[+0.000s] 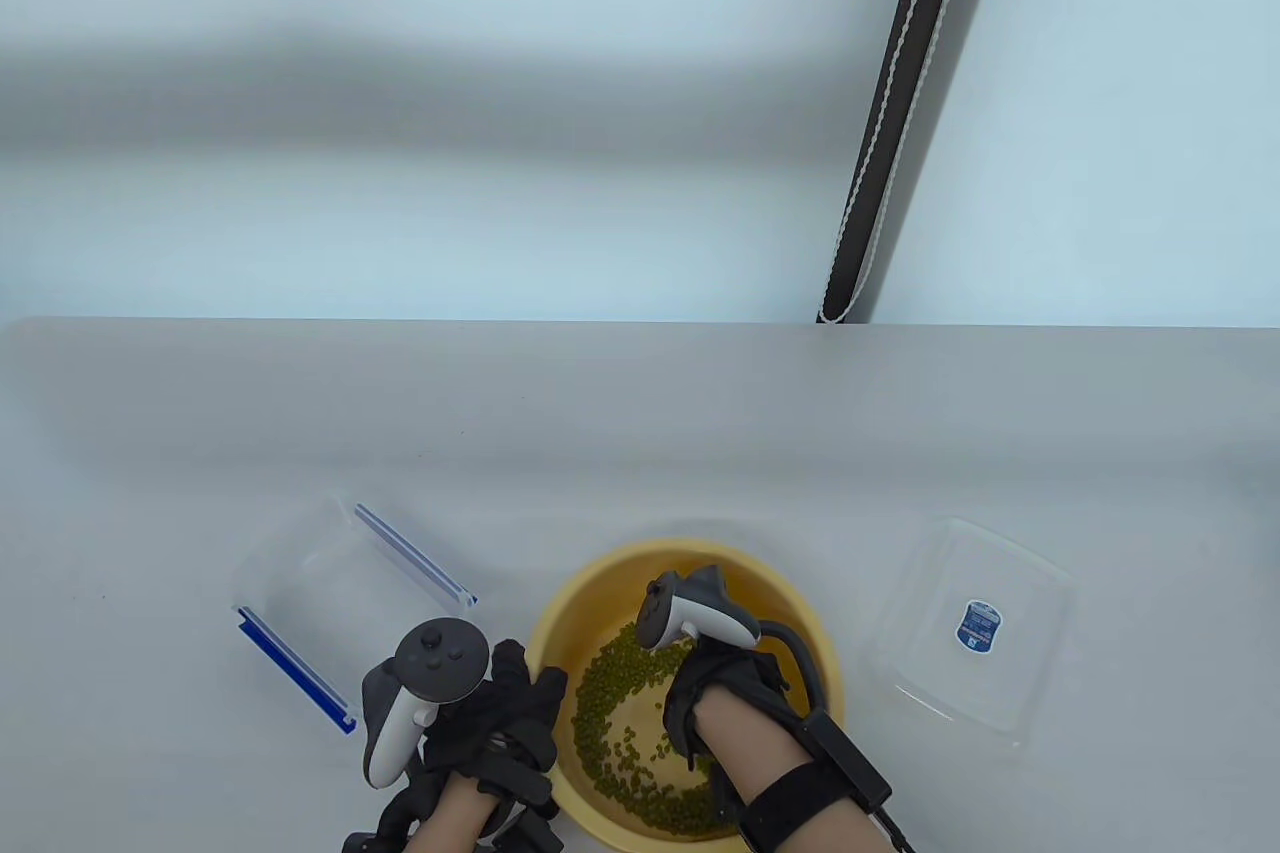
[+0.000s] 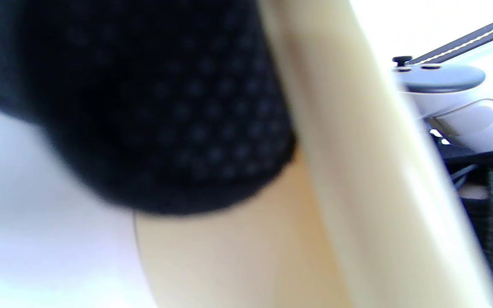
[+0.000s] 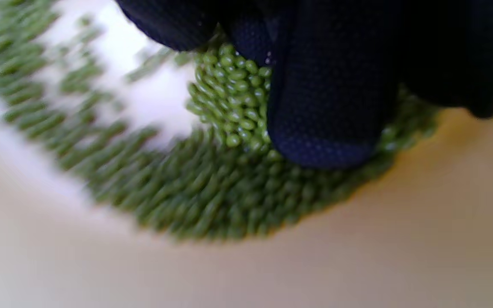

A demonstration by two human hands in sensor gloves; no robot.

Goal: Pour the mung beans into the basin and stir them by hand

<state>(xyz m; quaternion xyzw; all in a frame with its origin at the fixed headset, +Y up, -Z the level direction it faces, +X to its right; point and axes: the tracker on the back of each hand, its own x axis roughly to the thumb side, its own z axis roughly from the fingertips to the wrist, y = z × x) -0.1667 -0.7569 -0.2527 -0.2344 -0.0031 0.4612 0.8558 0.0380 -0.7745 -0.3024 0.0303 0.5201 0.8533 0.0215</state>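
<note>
A clear lid [image 1: 345, 608] lies left of the yellow basin [image 1: 600, 583] and an empty box [image 1: 968, 631] right, while the left hand [image 1: 497, 723] grips the basin's rim and the right hand's [image 1: 722, 693] loosely bent fingers [image 3: 328, 107] dip among the beans [image 3: 195, 188] in the basin.

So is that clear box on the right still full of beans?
Empty. The clear box shows only its label and the table through it, while the mung beans lie in the yellow basin.
</note>
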